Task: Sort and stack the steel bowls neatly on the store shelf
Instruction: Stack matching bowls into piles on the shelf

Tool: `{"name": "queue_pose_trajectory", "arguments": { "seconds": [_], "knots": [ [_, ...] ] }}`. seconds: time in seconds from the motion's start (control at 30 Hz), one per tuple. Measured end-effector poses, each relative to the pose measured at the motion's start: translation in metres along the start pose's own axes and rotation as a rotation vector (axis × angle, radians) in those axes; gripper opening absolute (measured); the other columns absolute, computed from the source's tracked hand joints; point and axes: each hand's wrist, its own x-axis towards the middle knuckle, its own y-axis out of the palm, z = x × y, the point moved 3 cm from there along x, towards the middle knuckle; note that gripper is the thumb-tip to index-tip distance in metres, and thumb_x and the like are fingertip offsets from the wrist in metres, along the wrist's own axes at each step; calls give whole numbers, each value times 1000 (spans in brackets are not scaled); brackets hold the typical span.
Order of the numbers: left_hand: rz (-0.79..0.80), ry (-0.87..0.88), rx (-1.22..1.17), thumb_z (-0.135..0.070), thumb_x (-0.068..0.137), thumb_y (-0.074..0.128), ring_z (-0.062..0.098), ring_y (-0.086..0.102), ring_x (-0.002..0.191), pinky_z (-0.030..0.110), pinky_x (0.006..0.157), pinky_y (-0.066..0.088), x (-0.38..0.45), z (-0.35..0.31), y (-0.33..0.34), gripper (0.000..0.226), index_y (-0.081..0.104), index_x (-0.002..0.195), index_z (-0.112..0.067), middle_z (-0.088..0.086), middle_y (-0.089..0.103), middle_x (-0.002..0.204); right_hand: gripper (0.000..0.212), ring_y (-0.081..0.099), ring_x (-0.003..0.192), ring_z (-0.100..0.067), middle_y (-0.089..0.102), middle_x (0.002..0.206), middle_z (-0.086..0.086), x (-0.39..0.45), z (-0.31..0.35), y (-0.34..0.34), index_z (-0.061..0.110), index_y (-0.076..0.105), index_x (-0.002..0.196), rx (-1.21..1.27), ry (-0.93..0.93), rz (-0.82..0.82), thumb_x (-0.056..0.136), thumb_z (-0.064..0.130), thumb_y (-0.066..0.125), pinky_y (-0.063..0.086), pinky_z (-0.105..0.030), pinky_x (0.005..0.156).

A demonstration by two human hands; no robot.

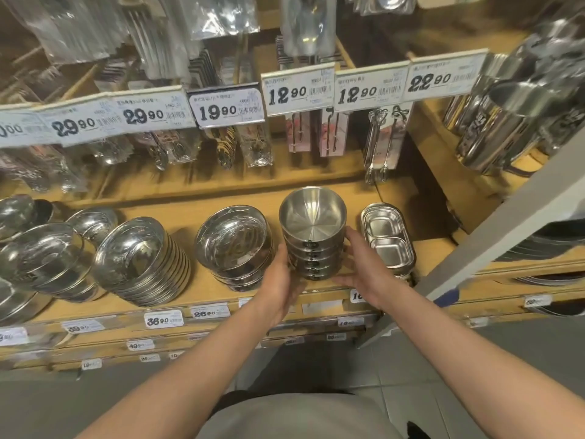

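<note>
**Steel bowls held in a nested stack on a wooden shelf**

Steel bowl stack (311, 236): about five bowls nested upright, the top one empty, standing on the wooden shelf (190, 217). The left hand (280, 277) and right hand (364, 267) press the stack's two sides, fingers lightly curved around its lower bowls; both forearms reach in from below. Just right lies a two-compartment steel tray (387, 239), empty. Left stand tilted stacks of wider bowls (234, 245).
</note>
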Motion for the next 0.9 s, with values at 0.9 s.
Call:
{"name": "queue_pose_trajectory", "arguments": {
  "seconds": [0.9],
  "knots": [
    [-36,136,27,-32,109,32,2,68,64,31,77,57,45,-40,42,37,58,84,-22,-11,71,64,42,58,103,-13,62,115,0,57,46,-32,25,54,137,-45,-72,-147,103,46,40,52,-35,72]
  ]
}}
